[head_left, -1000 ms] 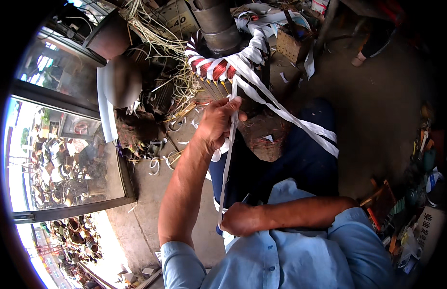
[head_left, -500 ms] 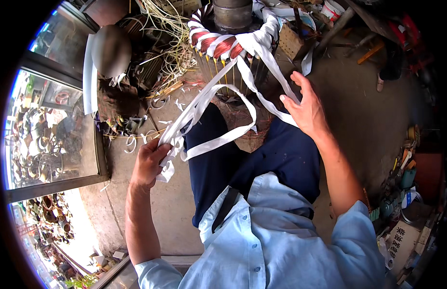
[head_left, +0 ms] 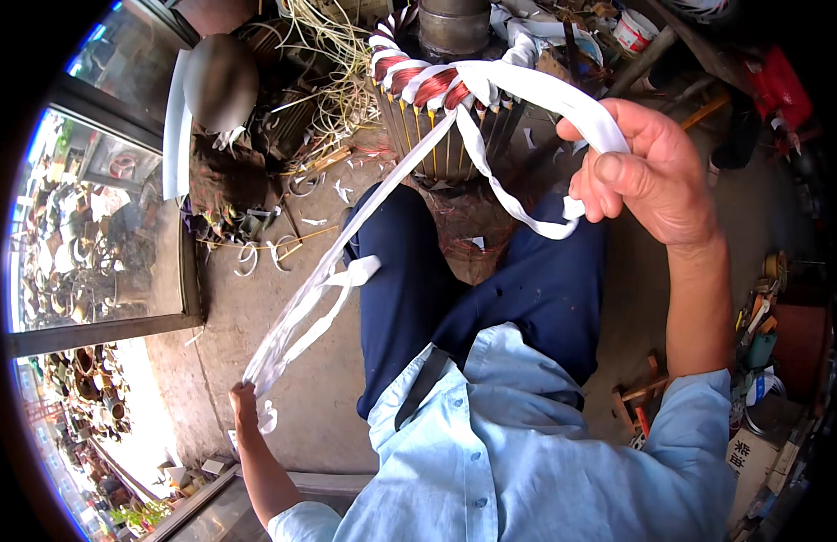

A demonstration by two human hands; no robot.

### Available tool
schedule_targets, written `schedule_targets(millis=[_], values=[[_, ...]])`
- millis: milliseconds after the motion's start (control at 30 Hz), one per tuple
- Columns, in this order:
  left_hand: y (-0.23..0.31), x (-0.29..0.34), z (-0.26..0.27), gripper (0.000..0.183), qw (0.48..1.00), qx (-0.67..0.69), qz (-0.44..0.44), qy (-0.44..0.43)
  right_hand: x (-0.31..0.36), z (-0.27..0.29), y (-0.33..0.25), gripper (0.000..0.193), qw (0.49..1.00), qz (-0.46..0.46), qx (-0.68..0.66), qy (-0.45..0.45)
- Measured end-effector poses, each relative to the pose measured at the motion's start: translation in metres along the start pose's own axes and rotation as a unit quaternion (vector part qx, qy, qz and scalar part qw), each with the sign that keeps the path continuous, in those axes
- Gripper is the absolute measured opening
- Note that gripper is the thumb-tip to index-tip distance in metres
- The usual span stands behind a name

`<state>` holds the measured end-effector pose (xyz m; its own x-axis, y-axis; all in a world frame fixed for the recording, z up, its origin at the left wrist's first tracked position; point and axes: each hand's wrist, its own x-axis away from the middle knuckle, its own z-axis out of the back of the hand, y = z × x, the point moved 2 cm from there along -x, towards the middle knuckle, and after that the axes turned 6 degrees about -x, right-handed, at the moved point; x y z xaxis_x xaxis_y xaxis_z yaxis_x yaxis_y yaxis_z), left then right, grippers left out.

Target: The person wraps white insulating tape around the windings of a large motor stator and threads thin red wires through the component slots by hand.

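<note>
Beyond my knees stands a motor rotor [head_left: 408, 135] with a thick metal shaft [head_left: 455, 32] rising from its top. Its red-brown copper windings [head_left: 437, 88] are wrapped in slanting turns of white cloth tape. My right hand [head_left: 658, 176], raised to the right of the rotor, pinches a broad length of white tape [head_left: 554, 92] that arches over from the winding. A loose tape length hangs below, its end by the curled fingers. Far to the lower left, my left hand [head_left: 244, 402] is closed around several tape strands [head_left: 297, 312] drawn straight from the rotor.
A glazed metal-framed door [head_left: 102, 340] stands at the left. Tangled pale cords [head_left: 342, 90] and scraps lie left of the rotor. A white and red tub [head_left: 633, 32] sits at the back right. Tools and boxes crowd the right edge, near a small wooden frame [head_left: 649, 388].
My left hand has pulled down and left, drawing its strands straight. My right hand, open before, has closed on the tape and lifted it up and right.
</note>
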<state>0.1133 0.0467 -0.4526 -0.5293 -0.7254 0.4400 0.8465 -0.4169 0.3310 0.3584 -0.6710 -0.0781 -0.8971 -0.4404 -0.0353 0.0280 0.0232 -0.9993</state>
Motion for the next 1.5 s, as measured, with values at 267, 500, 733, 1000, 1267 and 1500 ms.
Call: schedule_targets(millis=[267, 500, 733, 1000, 1267, 1500], values=[[-0.224, 0.054, 0.067, 0.012, 0.921, 0.270, 0.233, 0.156, -0.050, 0.000, -0.044, 0.042, 0.973, 0.145, -0.104, -0.144], [0.084, 0.122, 0.036, 0.025, 0.900, 0.426, 0.012, -0.089, -0.066, -0.015, -0.062, 0.043, 0.937, 0.175, -0.239, -0.183], [0.378, 0.206, -0.019, 0.033, 0.876, 0.322, -0.271, -0.237, -0.065, -0.019, -0.092, 0.043, 0.962, 0.201, -0.153, -0.103], [0.492, 0.242, -0.106, 0.035, 0.837, 0.036, -0.531, -0.126, -0.065, -0.018, -0.110, 0.056, 0.980, 0.180, -0.081, -0.033], [0.479, 0.257, -0.112, 0.028, 0.814, -0.027, -0.556, -0.164, -0.090, -0.016, -0.094, 0.052, 0.971, 0.233, -0.042, 0.008], [0.385, 0.250, -0.072, 0.020, 0.825, 0.093, -0.514, -0.217, -0.121, -0.013, -0.069, 0.029, 0.990, 0.111, -0.033, 0.080]])
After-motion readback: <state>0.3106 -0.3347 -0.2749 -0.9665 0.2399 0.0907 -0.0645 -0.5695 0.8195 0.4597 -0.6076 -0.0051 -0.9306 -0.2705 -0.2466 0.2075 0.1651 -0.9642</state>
